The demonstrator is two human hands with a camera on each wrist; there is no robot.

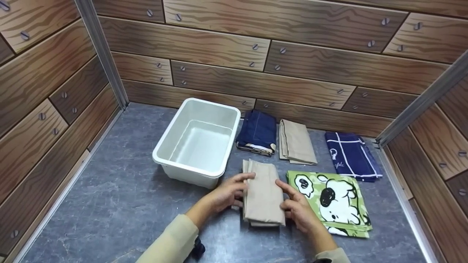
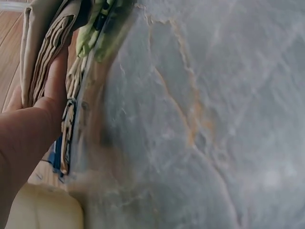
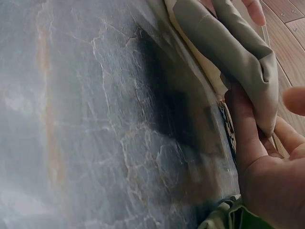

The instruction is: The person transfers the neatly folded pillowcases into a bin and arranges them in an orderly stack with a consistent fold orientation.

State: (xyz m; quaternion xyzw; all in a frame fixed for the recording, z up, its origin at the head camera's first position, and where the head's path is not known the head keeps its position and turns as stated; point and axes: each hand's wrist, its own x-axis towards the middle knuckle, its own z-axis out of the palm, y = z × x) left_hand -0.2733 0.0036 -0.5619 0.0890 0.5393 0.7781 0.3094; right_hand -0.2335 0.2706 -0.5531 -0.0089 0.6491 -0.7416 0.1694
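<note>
At the grey counter (image 1: pixel 120 204) before me, a person grips a folded beige cloth (image 1: pixel 264 195), left hand (image 1: pixel 229 191) on one long edge, right hand (image 1: pixel 301 212) on the other, presumably keeping its layers together; beyond the left hand stands a white tub (image 1: pixel 188 176).

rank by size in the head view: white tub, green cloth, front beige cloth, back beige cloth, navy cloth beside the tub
1. White tub
2. Green cloth
3. Front beige cloth
4. Back beige cloth and navy cloth beside the tub: too alike to rank
</note>
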